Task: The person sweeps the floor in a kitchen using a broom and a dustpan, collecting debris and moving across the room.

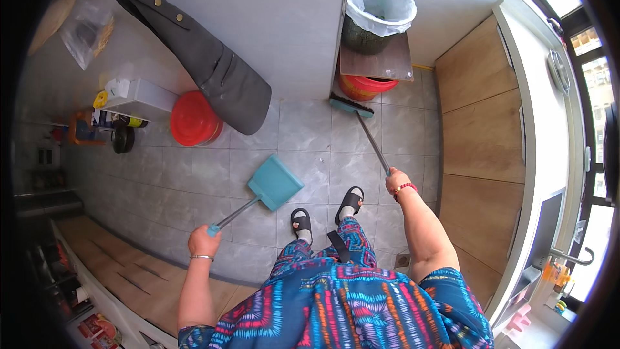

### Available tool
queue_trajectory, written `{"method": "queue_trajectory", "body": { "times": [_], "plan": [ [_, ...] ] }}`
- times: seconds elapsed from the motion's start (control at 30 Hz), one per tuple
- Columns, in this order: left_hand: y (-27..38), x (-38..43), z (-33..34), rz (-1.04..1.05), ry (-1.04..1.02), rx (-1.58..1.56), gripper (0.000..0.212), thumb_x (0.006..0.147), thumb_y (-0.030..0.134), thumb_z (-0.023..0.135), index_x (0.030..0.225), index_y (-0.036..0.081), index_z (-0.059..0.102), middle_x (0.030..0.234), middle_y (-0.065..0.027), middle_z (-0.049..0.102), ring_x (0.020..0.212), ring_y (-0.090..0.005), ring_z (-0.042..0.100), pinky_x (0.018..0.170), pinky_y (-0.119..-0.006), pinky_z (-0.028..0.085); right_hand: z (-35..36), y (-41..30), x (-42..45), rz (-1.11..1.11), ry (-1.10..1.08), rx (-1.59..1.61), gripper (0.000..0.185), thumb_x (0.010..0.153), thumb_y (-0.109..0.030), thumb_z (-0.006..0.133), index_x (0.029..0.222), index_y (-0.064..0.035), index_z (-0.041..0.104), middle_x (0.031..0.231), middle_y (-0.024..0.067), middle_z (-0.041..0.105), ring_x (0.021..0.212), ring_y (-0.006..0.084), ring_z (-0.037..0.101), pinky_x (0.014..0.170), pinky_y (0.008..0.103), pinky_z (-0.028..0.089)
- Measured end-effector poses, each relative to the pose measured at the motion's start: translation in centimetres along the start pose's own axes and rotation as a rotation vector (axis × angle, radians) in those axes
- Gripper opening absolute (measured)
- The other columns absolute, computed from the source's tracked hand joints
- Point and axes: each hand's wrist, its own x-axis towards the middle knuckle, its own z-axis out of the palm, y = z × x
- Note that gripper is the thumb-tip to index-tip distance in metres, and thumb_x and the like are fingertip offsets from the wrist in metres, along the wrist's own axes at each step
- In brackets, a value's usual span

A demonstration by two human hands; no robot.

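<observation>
My left hand (203, 241) grips the handle end of a teal long-handled dustpan (276, 183), whose pan is low over the grey tiles to the left of my feet. My right hand (398, 183) is closed around the grey handle of a broom (372, 138). Its teal head with dark bristles (352, 105) is at the wall corner, right by a red bucket (366, 86). Small bits of debris (321, 160) lie on the tiled floor (302, 128) between the pan and the broom.
A bin with a white liner (381, 5) stands on a board (380, 60) over the red bucket. A dark apron (227, 72) hangs near a lidded red bucket (193, 118). Wooden cabinets (479, 131) line the right side; more cabinet fronts (131, 257) are at lower left.
</observation>
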Motion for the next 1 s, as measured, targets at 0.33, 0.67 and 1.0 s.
{"method": "queue_trajectory", "body": {
  "times": [0.33,0.67,1.0],
  "plan": [
    [0.0,0.2,-0.2,-0.008,-0.034,0.022,0.025,0.056,0.026,0.063,0.064,0.005,0.054,0.068,-0.0161,0.056,0.066,-0.0323,0.054,0.057,-0.039,0.043,-3.9,3.4,-8.2,-0.285,-0.031,-0.068,0.039,0.074,-0.017,0.049,0.112,-0.0106,0.041,0.098,0.0157,0.052,0.094,0.0286,0.048,0.079,0.0347,0.038],
    [0.9,-0.6,-0.8,-0.038,-0.040,0.048,0.025,0.057,0.028,0.062,0.063,0.006,0.054,0.067,-0.0154,0.056,0.064,-0.0322,0.054,0.056,-0.038,0.043,1.8,-14.6,-2.8,-0.472,-0.126,-0.002,0.034,0.075,-0.015,0.043,0.109,-0.0127,0.043,0.098,0.0159,0.052,0.093,0.0287,0.049,0.076,0.0370,0.040],
    [1.1,-0.9,-0.2,-0.037,-0.065,0.032,0.024,0.057,0.027,0.062,0.064,0.006,0.054,0.066,-0.0150,0.056,0.064,-0.0315,0.054,0.056,-0.038,0.043,5.4,-14.6,-1.6,-0.367,-0.146,-0.090,0.027,0.072,-0.008,0.040,0.098,-0.0026,0.048,0.095,0.0178,0.053,0.092,0.0311,0.050,0.076,0.0372,0.041]
  ]
}}
